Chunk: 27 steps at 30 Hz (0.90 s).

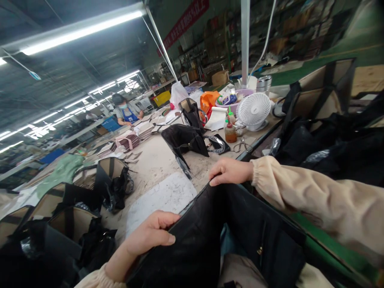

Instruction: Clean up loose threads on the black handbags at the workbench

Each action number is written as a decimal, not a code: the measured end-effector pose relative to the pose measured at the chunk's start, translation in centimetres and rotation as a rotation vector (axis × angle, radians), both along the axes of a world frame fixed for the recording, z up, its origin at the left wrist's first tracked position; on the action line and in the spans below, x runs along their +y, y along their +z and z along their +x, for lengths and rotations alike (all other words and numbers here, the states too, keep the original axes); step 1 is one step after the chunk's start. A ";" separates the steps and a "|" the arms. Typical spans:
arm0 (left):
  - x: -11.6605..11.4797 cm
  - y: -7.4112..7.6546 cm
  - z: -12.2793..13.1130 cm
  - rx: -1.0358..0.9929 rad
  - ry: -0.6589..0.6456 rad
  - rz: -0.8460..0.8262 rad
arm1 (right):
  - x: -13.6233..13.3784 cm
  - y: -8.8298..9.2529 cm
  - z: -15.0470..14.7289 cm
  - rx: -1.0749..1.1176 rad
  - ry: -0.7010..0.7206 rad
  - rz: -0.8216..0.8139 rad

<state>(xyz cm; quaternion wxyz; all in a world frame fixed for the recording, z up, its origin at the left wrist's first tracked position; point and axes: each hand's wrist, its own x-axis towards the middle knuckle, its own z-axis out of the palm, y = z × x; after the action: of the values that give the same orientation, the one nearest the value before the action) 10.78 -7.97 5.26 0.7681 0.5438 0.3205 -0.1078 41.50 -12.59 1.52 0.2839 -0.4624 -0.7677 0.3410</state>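
A black bag (198, 236) spreads across the front of the view, its upper edge toward the table. Along that edge my left hand (153, 234) pinches the rim, thumb on the near side and fingers behind. My right hand (229, 171) grips the same rim farther right, at a corner, fingers folded over it. A small gold zip pull (259, 251) shows on the bag's black inside face. The lower part of the bag runs out of view. Just beyond my hands a pale, marked sheet (163, 198) lies on the table.
Another black bag (186, 140) stands mid-table. Behind it are a white fan (253, 110), a glue bottle (230, 133) and scissors (243, 146). Several black bags crowd the left (67, 224) and right (336, 132). A co-worker (127, 114) is across the table, by stacked panels (144, 130).
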 end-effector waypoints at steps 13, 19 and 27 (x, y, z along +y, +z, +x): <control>-1.6 1.0 -5.6 -0.049 0.302 0.134 | 1.7 4.0 -4.2 -0.039 -0.018 -0.129; -3.2 1.3 -7.4 -0.033 0.480 0.275 | 0.9 5.6 -5.2 -0.188 0.026 -0.203; -2.7 4.9 -9.7 0.078 0.585 0.740 | 3.5 7.3 -11.1 -0.370 -0.126 0.109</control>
<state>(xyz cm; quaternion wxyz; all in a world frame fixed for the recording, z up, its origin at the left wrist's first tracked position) 1.06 -10.66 10.15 0.5082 0.6634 0.5056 0.2143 30.44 -9.14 8.82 0.1834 -0.5480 -0.7938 0.1897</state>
